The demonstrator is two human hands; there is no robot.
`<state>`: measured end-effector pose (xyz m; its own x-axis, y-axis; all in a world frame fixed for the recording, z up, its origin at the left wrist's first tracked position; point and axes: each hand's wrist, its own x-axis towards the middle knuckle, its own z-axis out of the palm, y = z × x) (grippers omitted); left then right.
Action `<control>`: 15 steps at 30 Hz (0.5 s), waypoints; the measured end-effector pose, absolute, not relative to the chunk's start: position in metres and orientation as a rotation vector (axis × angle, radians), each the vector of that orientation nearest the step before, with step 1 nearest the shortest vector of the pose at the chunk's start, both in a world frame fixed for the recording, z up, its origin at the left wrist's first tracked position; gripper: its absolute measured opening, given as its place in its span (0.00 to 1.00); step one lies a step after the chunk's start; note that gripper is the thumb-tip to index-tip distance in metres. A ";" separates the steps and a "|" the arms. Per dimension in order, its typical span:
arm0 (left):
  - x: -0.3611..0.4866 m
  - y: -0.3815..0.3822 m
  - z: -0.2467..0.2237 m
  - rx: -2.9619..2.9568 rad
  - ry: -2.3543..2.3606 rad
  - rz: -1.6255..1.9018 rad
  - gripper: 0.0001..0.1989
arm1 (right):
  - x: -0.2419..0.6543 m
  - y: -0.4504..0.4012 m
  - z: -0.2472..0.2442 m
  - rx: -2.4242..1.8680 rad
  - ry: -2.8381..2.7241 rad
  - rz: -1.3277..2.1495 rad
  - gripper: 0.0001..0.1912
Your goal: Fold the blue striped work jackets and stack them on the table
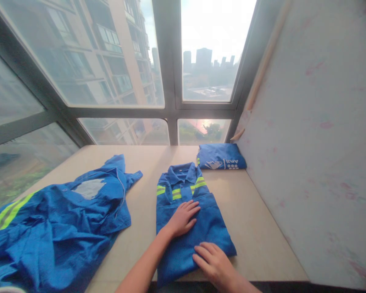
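The shirt (210, 226) is showing smooth, matt cloth. The worktop (250, 228) is looking smooth; the window (212, 36) is showing glossy glass.

left forearm (147, 260) bare, slanting up and rightward; left hand (182, 219) palm down, fingers outstretched, thumb set apart. right hand (215, 262) lower, nearer the body, palm down, fingers loosely bent, pointing up-left. right wrist (233, 280) near the lower edge of view. hands apart.
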<state>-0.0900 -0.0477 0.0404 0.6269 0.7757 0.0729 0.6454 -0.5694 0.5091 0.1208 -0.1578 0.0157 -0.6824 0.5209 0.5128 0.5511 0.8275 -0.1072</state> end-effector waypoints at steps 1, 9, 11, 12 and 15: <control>-0.090 -0.049 0.041 2.394 1.117 0.399 0.29 | 0.120 -0.157 0.020 -0.799 -2.497 -0.045 0.08; -0.095 -0.064 0.066 2.044 0.910 0.342 0.29 | 0.124 -0.141 0.119 -0.835 -2.765 0.407 0.10; -0.098 -0.064 0.077 1.889 0.838 0.354 0.28 | 0.121 -0.120 0.157 -0.799 -2.789 0.603 0.14; -0.101 -0.062 0.082 1.801 0.797 0.360 0.26 | 0.117 -0.104 0.175 -0.771 -2.801 0.701 0.16; -0.125 -0.051 0.095 1.485 0.890 0.464 0.19 | 0.099 -0.044 0.216 -0.652 -2.802 1.001 0.18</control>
<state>-0.1246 -0.0505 0.0951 0.6178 0.7542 -0.2227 0.2493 0.0808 0.9651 0.0985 -0.0437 0.2158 -0.9041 0.4239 -0.0530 0.3615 0.6930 -0.6237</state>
